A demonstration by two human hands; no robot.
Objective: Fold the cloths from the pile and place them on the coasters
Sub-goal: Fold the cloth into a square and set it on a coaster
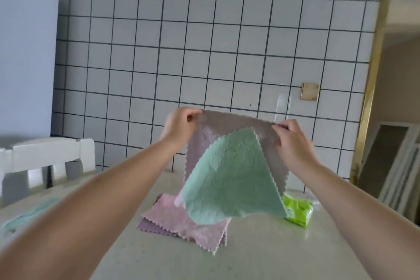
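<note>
Left hand: your left hand (180, 124) pinches the top left corner of the mauve cloth (229, 123), fingers curled round the edge.
Right hand: your right hand (293, 137) pinches the cloth's top right corner in the same way, so the top edge is stretched between both hands.
Cloth in hand: the mauve cloth hangs raised above the pile (181, 223), spread flat and facing you, not yet folded.
Stowaway: a mint green cloth (231, 177) clings to the near face of the mauve one and droops toward the pile; you cannot tell from here whether it is pinched with the mauve corner or merely stuck to it.
Pile: pink and purple cloths lie unfolded on the table (250, 257), directly under the raised cloth.
Progress: early, by the look of it; no folded cloth shows, and the pile is left to do.
Coasters: none can be made out with certainty; a blurred pale green shape (34, 211) lies far left of the pile and may be one.
Around: a bright green packet (298, 210) sits just right of the pile, a white chair (45, 157) stands left of it, a tiled wall (204, 41) rises behind.
In the way: likely the green cloth; you would need to shed it before folding cleanly.
</note>
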